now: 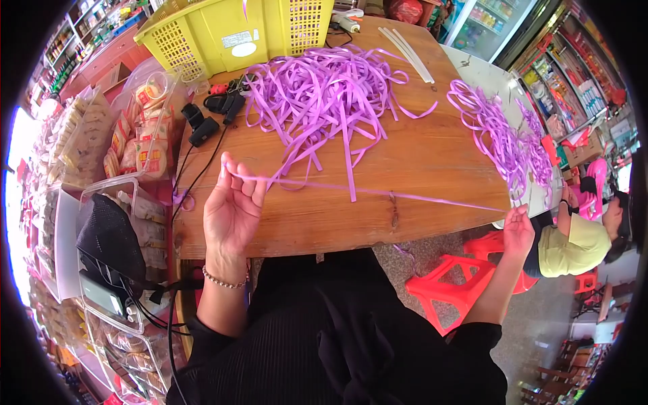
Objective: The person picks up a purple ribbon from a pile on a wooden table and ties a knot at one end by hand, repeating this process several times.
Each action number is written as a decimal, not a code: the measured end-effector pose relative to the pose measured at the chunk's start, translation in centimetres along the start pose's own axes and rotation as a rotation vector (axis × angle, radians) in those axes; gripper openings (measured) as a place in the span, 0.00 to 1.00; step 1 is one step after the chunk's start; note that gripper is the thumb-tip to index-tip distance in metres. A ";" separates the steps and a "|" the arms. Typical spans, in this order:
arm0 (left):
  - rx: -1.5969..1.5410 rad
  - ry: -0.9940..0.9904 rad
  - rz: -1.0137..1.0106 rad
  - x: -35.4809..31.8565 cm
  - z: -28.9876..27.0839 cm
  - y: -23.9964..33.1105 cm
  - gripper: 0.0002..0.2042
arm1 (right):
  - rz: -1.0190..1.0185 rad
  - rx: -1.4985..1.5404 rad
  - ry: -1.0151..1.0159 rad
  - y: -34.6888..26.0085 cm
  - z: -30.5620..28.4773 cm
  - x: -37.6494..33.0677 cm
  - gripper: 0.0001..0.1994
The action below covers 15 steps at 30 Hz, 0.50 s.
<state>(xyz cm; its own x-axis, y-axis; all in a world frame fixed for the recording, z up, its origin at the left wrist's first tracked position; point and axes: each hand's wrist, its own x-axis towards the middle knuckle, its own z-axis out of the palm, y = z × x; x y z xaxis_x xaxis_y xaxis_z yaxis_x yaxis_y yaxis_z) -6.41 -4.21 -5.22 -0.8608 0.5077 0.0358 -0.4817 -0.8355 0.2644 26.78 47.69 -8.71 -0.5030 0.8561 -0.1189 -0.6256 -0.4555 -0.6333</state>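
A thin purple ribbon [378,190] is stretched taut between my two hands, above the front part of the wooden table. My left hand [233,206], palm turned up and a beaded bracelet on its wrist, pinches one end between thumb and fingers. Far out to the right, past the table's edge, my right hand [518,231] grips the other end with curled fingers. Beyond the stretched strip lies a big tangled heap of purple ribbons [331,94], with loose ends trailing toward me.
A yellow plastic crate [236,37] stands behind the heap. Black adapters with cables [200,125] lie at the left, beside packaged food [145,135]. More purple ribbons [496,128] rest on a white table at right. Red stools [452,287] and a seated person [574,243] are at the right.
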 end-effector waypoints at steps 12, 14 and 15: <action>0.101 -0.117 -0.065 -1.7 0.2 -0.7 0.10 | 0.057 0.140 -0.175 2.6 6.8 -2.9 0.07; 0.130 -0.111 -0.073 -1.8 0.7 -0.5 0.09 | 0.038 0.128 -0.076 2.4 7.3 -3.1 0.07; 0.129 -0.111 -0.072 -1.8 0.6 -0.4 0.09 | 0.117 0.155 -0.182 1.7 6.5 -2.7 0.07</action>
<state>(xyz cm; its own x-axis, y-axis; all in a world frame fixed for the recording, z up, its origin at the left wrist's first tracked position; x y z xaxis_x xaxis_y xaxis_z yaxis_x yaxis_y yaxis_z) -4.58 -4.69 -4.75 -0.7983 0.5909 0.1165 -0.5098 -0.7659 0.3917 23.22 42.99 -4.51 -0.6674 0.7439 -0.0361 -0.6336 -0.5926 -0.4973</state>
